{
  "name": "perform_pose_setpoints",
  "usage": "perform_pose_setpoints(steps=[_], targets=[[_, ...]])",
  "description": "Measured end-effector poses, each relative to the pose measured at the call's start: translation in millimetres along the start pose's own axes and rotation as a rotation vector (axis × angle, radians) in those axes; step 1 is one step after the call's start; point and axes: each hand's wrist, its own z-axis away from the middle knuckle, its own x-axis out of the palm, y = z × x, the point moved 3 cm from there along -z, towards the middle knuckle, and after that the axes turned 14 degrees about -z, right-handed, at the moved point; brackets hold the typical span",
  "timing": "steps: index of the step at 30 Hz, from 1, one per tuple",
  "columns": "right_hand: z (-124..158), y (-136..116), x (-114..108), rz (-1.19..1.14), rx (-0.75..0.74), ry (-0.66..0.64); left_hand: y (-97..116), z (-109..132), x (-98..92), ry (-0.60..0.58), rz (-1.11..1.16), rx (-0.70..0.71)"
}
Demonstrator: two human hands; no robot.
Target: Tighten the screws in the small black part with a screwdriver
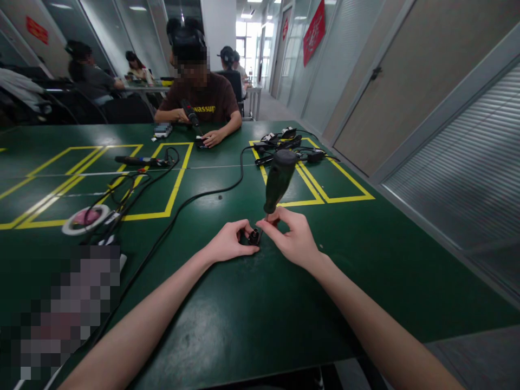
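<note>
My left hand (pixel 234 241) pinches a small black cylindrical part (pixel 254 236) between thumb and fingers, just above or on the green table. Close beside it, my right hand (pixel 293 234) is closed with thumb and forefinger around the thin shaft of a screwdriver (pixel 279 179). The screwdriver's thick dark handle points up and leans slightly to the right. Its shaft runs down towards the black part; whether the tip touches it I cannot make out.
A black cable (pixel 195 196) crosses the green table (pixel 365 260). Black adapters and cables (pixel 284 142) lie at the far right. A roll of white tape (pixel 86 219) and a dark tool (pixel 140 161) are at left. Opposite sits a co-worker (pixel 203 97) holding a power screwdriver (pixel 190 114).
</note>
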Motion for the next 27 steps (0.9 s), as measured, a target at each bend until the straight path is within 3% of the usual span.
perform_pose_setpoints(steps=[27], targets=[[7.2,5.4,-1.7,-0.019,-0.032,0.036,1.6,1.2,-1.3,0.013,0.023,0.018]])
